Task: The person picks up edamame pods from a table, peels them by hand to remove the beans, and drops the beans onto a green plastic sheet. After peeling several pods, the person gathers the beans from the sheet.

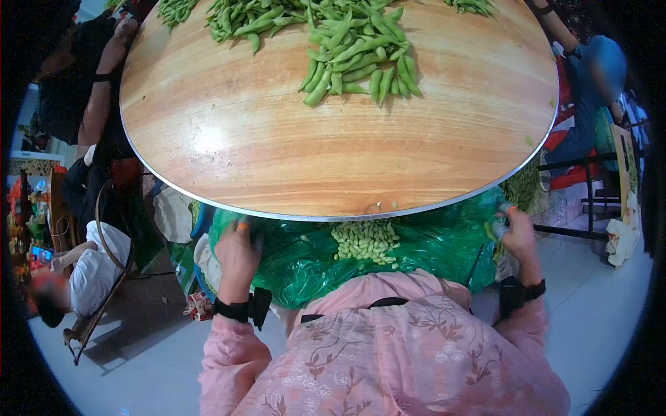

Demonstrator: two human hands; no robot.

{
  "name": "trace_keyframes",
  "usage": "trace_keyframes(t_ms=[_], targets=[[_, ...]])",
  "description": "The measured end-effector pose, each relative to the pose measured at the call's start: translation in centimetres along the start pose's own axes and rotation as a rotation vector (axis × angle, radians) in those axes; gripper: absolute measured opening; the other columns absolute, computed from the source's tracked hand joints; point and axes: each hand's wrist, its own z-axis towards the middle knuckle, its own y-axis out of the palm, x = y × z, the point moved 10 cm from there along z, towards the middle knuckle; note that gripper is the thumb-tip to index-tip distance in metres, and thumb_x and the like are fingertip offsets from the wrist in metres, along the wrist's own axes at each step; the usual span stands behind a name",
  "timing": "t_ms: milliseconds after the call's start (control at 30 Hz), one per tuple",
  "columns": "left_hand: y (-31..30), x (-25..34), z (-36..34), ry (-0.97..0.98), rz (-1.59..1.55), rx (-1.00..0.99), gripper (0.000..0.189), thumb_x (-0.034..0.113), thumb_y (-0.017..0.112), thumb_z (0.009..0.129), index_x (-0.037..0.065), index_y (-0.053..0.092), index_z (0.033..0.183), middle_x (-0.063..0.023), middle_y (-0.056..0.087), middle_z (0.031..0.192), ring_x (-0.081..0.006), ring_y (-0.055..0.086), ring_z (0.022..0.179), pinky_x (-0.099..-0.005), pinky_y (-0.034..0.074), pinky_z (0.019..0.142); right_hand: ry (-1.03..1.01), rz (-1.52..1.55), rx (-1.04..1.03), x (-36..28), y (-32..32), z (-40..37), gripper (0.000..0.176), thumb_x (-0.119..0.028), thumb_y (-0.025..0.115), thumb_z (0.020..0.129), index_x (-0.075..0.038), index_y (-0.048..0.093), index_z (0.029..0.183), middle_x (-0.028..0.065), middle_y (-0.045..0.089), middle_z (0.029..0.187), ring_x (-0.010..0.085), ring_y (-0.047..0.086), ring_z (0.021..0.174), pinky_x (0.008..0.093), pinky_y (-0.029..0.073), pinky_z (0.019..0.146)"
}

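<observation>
A green plastic sheet (298,267) spreads across my lap, under the table's near edge. Shelled beans (364,242) lie heaped in its middle. At the sheet's left edge, my left hand (237,255) is closed on the plastic, with an orange band on a finger. My right hand (518,234) is closed at the sheet's right edge; it is slightly blurred and its fingertips are partly hidden. Unshelled green soybean pods (361,59) are piled on the round wooden table (333,156) in front of me.
More pods (243,21) lie at the table's far side. One person (97,76) stands at the left, another (600,76) sits at the right. Lower left, a person in white (100,270) is near a chair (104,305). A dark metal frame (590,187) stands at the right.
</observation>
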Motion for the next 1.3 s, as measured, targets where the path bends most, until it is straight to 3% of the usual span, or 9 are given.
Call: trace_keyframes(t_ms=[100, 167, 367, 433, 533, 733, 833, 967, 1300], targets=[[-5.3, 2.6, -1.8, 0.167, 0.229, 0.317, 0.036, 0.014, 0.067, 0.063, 0.006, 0.056, 0.096, -0.0112, 0.056, 0.087, -0.0282, 0.053, 0.079, -0.0387, 0.041, 0.070, 0.035, -0.205, 0.177, -2.1, -3.5, -0.7, 0.021, -0.007, 0.059, 0.066, 0.001, 0.055, 0.085, 0.0174, 0.058, 0.078, 0.0328, 0.057, 0.073, 0.0373, 0.045, 0.064], [-6.7, 3.5, -2.9, 0.231, 0.030, 0.369, 0.033, 0.014, 0.062, 0.068, 0.004, 0.054, 0.099, -0.0136, 0.055, 0.094, -0.0305, 0.049, 0.087, -0.0402, 0.036, 0.077, -0.361, -0.114, 0.175, -8.5, -1.9, -1.8, 0.022, -0.007, 0.058, 0.067, 0.000, 0.056, 0.089, 0.0181, 0.058, 0.079, 0.0329, 0.057, 0.073, 0.0368, 0.045, 0.065], [0.9, 8.4, -5.4, 0.548, -0.225, -0.003, 0.028, 0.017, 0.062, 0.066, 0.007, 0.058, 0.092, -0.0098, 0.056, 0.097, -0.0281, 0.050, 0.092, -0.0424, 0.036, 0.080, -0.400, -0.028, -0.418, -9.5, 9.5, -2.1, 0.023, -0.012, 0.059, 0.070, -0.001, 0.058, 0.090, 0.0177, 0.058, 0.079, 0.0305, 0.056, 0.069, 0.0353, 0.045, 0.062], [1.7, 8.1, -6.0, 0.575, -0.160, -0.076, 0.027, 0.021, 0.063, 0.066, 0.008, 0.059, 0.090, -0.0081, 0.056, 0.098, -0.0266, 0.050, 0.092, -0.0421, 0.036, 0.080, -0.104, 0.227, -0.407, -4.6, 7.7, -1.4, 0.020, -0.014, 0.060, 0.069, -0.001, 0.059, 0.085, 0.0164, 0.059, 0.076, 0.0272, 0.057, 0.067, 0.0340, 0.045, 0.061], [-6.4, 11.1, -6.1, 0.635, -0.269, 0.110, 0.023, 0.018, 0.067, 0.064, 0.007, 0.061, 0.084, -0.0078, 0.058, 0.089, -0.0256, 0.054, 0.084, -0.0409, 0.041, 0.074, -0.028, 0.041, -0.322, -2.9, 3.6, -1.1, 0.017, -0.013, 0.060, 0.070, 0.000, 0.060, 0.081, 0.0139, 0.060, 0.074, 0.0225, 0.059, 0.067, 0.0312, 0.045, 0.062], [-16.3, 17.3, 0.5, 0.640, -0.555, 0.296, 0.016, 0.006, 0.061, 0.071, 0.003, 0.058, 0.086, -0.0110, 0.057, 0.070, -0.0256, 0.057, 0.060, -0.0320, 0.045, 0.052, -0.305, 0.554, -0.288, -12.5, 0.8, -0.2, 0.014, -0.007, 0.061, 0.072, 0.000, 0.061, 0.084, 0.0084, 0.061, 0.076, 0.0144, 0.057, 0.069, 0.0270, 0.045, 0.063], [-17.0, 17.9, 6.3, 0.521, -0.370, 0.448, 0.020, 0.010, 0.061, 0.072, -0.001, 0.057, 0.089, -0.0166, 0.058, 0.075, -0.0307, 0.056, 0.062, -0.0350, 0.045, 0.055, -0.172, 0.664, -0.325, -13.9, 1.5, -0.4, 0.017, -0.007, 0.062, 0.072, 0.000, 0.060, 0.087, 0.0071, 0.061, 0.077, 0.0130, 0.055, 0.071, 0.0263, 0.044, 0.064], [-13.2, 17.4, 11.6, 0.369, -0.168, 0.266, 0.018, 0.010, 0.059, 0.070, -0.003, 0.057, 0.083, -0.0236, 0.056, 0.071, -0.0375, 0.056, 0.067, -0.0413, 0.045, 0.059, -0.334, 0.719, -0.290, -15.9, 1.9, -0.6, 0.015, -0.006, 0.059, 0.075, 0.002, 0.058, 0.088, 0.0033, 0.056, 0.076, 0.0113, 0.054, 0.071, 0.0244, 0.044, 0.064], [-15.0, 15.4, 10.0, 0.287, 0.014, 0.331, 0.013, 0.012, 0.058, 0.069, 0.000, 0.056, 0.074, -0.0242, 0.055, 0.067, -0.0383, 0.055, 0.067, -0.0430, 0.043, 0.059, -0.196, 1.123, -0.353, -16.1, 2.2, -0.3, 0.013, -0.001, 0.057, 0.078, 0.001, 0.057, 0.091, 0.0018, 0.057, 0.084, 0.0089, 0.053, 0.075, 0.0233, 0.044, 0.066]])
